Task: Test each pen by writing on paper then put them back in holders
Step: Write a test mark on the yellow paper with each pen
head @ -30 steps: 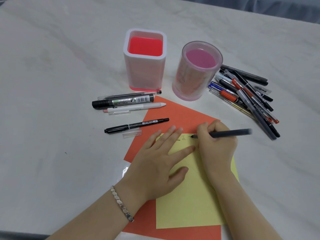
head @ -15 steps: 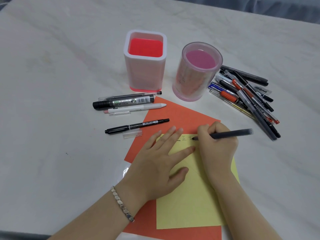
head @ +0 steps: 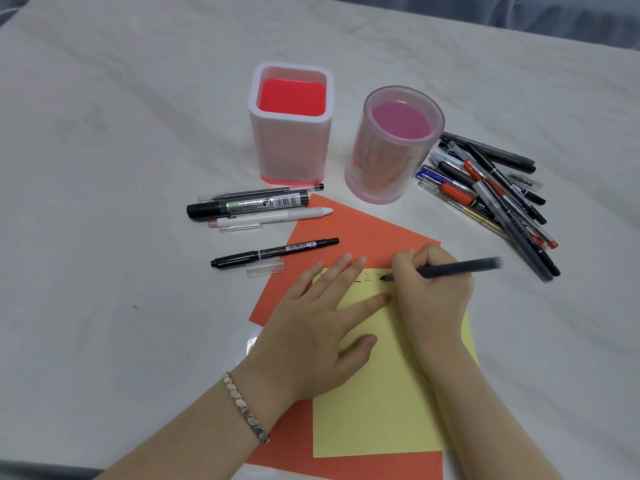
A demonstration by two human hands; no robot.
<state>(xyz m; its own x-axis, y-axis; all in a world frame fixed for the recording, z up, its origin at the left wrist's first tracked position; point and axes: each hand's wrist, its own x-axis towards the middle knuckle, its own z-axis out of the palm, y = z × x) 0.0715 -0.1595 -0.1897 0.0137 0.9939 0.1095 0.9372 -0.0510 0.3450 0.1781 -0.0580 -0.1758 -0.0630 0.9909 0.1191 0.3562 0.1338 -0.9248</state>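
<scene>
My right hand (head: 431,292) grips a dark grey pen (head: 464,267) with its tip on the top edge of a yellow paper (head: 377,403), beside small written marks. My left hand (head: 322,323) lies flat with spread fingers on the yellow paper and on the orange paper (head: 349,233) under it. Two holders stand behind with nothing in them: a square white one with a red bottom (head: 291,124) and a round clear pink one (head: 394,143). A pile of pens (head: 498,192) lies to the right of the round holder.
Left of the orange paper lie a thick black marker (head: 247,205), a thin clear pen (head: 259,194), a white pen (head: 273,216), a thin black marker (head: 273,253) and a clear cap (head: 266,268). All rest on a white marble table (head: 114,237).
The pen tip has made short strokes near the written marks at the paper's top edge. My left hand has stayed flat in the same place.
</scene>
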